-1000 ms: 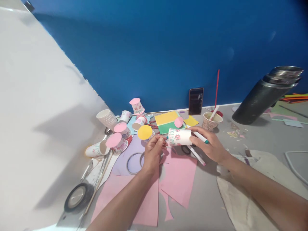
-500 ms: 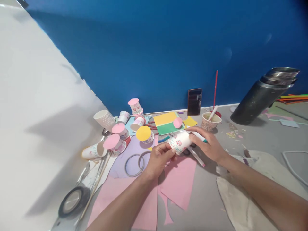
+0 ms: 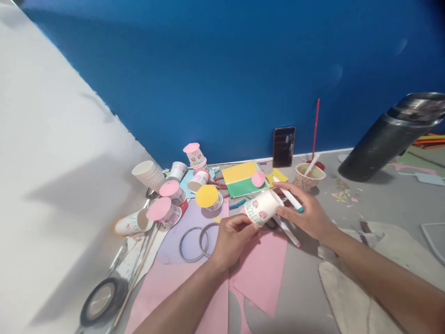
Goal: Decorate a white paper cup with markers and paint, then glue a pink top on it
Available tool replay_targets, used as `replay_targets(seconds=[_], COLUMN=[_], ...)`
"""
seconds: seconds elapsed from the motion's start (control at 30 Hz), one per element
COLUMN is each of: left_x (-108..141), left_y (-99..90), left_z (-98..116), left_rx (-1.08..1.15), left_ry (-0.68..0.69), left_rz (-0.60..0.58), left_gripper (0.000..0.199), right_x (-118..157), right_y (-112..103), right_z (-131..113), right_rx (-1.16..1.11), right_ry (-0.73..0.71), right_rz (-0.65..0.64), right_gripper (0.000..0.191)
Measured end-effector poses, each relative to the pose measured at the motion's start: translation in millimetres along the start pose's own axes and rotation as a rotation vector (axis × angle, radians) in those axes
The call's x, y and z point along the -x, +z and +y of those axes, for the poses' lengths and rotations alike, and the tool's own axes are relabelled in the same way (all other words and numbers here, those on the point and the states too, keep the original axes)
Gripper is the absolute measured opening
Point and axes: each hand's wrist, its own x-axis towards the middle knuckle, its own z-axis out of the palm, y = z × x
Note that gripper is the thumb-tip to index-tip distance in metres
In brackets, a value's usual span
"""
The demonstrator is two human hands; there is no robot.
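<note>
White floral paper cup [image 3: 264, 207], axis eight-to-two o'clock.
Left hand [image 3: 230, 239], curled, pinches its eight-o'clock end; right hand [image 3: 310, 215], half-closed, touches the other (white, teal-ended marker [image 3: 290, 196] also held).

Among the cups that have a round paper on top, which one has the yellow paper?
The cup just behind the two grey rings: its round paper is yellow, while the other covered cups have pink ones.
</note>
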Motion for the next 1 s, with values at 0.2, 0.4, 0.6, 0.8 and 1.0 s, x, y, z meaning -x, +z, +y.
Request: replay_targets(seconds=[0.2,0.4,0.6,0.8,1.0], left_x=[1,-9,-8,-6,-3], left_y=[-1.7,-16.2,-17.1,-16.2,-18.2], left_z=[0,2,5,7,7], left_rx=[-0.002,0.053,0.018,-0.065,-0.475], left_ry=[0.036,0.105,0.128,0.091,0.275], left_rz=[-0.073,-0.007,-0.125,-0.132,-0.056], left_gripper=[0.033,0.059,0.07,0.078,0.094], right_x=[3,2,0,-1,5], right_y=[-3,-8,-8,-9,3], right_z=[-2,1,1,-8,-4], right_rx=[-0.016,-0.051,-0.056,0.003,0.231], right_ry=[0.029,0.031,0.014,-0.033,-0.208], right_rz=[0.02,-0.01,-0.06,-0.105,-0.131], right_gripper=[0.048,0.052,0.054,0.053,0.055])
